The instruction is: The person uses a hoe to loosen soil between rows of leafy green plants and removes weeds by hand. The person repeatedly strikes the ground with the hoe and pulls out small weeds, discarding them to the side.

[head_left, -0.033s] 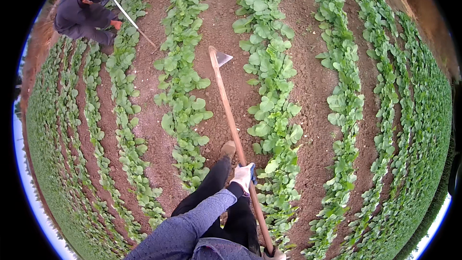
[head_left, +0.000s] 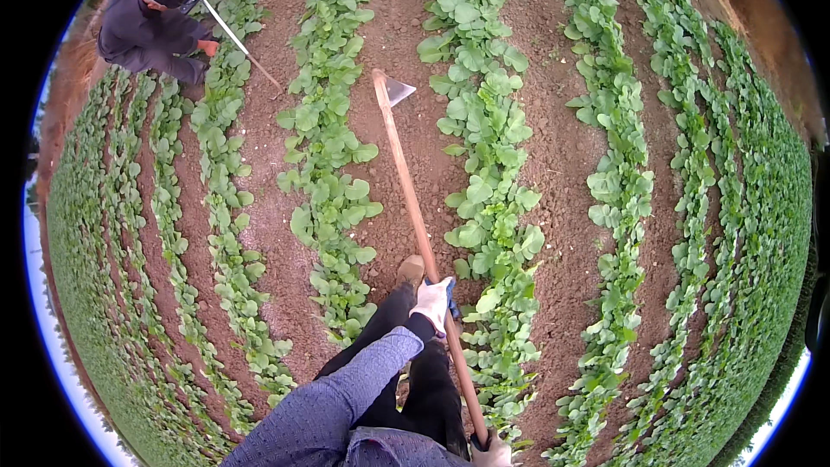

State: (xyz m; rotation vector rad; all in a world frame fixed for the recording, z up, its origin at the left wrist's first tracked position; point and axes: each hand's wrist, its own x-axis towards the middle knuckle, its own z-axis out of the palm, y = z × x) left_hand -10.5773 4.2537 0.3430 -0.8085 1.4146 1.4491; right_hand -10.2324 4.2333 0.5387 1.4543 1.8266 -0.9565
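A hoe (head_left: 415,212) with a long wooden handle slants across the soil furrow between two rows of leafy green plants. Its pale triangular metal blade (head_left: 399,91) is at the far end, over bare soil; whether it touches the ground I cannot tell. My left hand (head_left: 431,303), in a white and blue glove, is closed around the lower half of the handle. Further back, at the bottom edge, my right hand (head_left: 493,453) grips the handle near its end and is partly cut off by the frame.
Plant rows (head_left: 333,130) run along the left of the furrow, and another row (head_left: 480,121) along its right. My brown shoe (head_left: 411,271) stands beside the handle. At the far left a co-worker (head_left: 151,22) in dark clothes bends over with a long pole (head_left: 226,28).
The hoe's blade has shifted slightly forward, away from me. My left hand has moved a little forward with the handle, and my right hand slightly too.
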